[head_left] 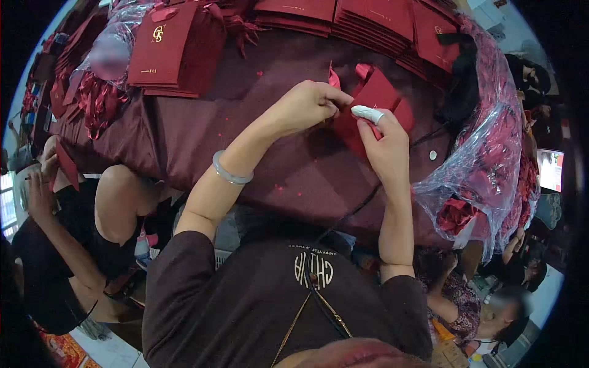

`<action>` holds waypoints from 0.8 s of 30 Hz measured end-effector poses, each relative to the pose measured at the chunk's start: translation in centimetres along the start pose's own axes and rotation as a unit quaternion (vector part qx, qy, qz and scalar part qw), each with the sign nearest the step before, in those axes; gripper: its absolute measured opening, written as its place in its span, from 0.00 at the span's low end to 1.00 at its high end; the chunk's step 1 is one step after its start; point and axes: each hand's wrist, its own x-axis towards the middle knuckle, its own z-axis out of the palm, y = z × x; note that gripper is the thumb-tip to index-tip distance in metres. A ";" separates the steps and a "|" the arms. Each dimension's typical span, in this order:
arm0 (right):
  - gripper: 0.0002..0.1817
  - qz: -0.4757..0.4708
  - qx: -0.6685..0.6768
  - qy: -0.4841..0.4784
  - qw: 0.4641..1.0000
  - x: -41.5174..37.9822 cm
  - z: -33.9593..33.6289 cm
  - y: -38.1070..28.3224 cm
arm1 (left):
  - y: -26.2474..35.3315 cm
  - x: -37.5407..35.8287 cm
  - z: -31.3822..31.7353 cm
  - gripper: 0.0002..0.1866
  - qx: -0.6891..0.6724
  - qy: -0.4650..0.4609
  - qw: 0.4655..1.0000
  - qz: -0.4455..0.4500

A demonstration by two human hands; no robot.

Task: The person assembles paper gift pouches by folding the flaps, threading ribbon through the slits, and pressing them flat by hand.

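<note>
Above maroon tablecloth (300, 175), left hand (307, 105) narrowly pinched, right hand (388, 138) grips a red gift bag (375, 91), probably light, stiffish, best held edgewise

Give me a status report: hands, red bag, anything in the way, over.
Right hand gripping red ribboned paper bag. Left hand at bag's edge, hold unclear. Crumpled clear plastic sheet off to the right, not covering bag.

The small red bag (377, 89) appears rather stiff, with flat sides and a glossy red ribbon (364, 72) (it stands up, partly curled) at its far end. The bag is tilted, to the left of the clear plastic bag (488, 153).
</note>
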 end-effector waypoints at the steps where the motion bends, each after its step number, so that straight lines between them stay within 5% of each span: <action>1: 0.08 0.053 0.064 -0.011 0.996 -0.1 0.2 0.3 | -0.1 0.0 0.0 0.18 0.000 -0.001 1.000 -0.001; 4: 0.09 0.120 0.121 -0.022 0.985 -0.4 0.2 0.4 | -0.3 0.1 0.1 0.17 0.013 0.020 1.000 0.020; 7: 0.06 0.041 -0.022 -0.009 0.999 -0.4 0.3 -0.4 | -0.1 0.1 0.4 0.18 0.007 0.032 0.999 0.040; 11: 0.07 -0.002 -0.007 0.007 1.000 -0.4 0.4 0.1 | 0.7 -0.1 0.0 0.17 0.022 0.011 1.000 0.007; 13: 0.12 0.033 0.079 0.003 0.996 0.0 -0.1 0.0 | 0.8 -0.1 -0.1 0.17 0.061 0.004 0.998 -0.009; 18: 0.27 0.017 0.056 -0.056 0.997 0.5 -1.8 -1.4 | 0.6 0.0 0.2 0.14 0.021 0.012 1.000 0.020; 24: 0.23 -0.085 0.018 -0.066 0.994 1.3 -1.7 -0.7 | 0.5 -0.1 1.8 0.13 0.037 0.055 0.990 0.124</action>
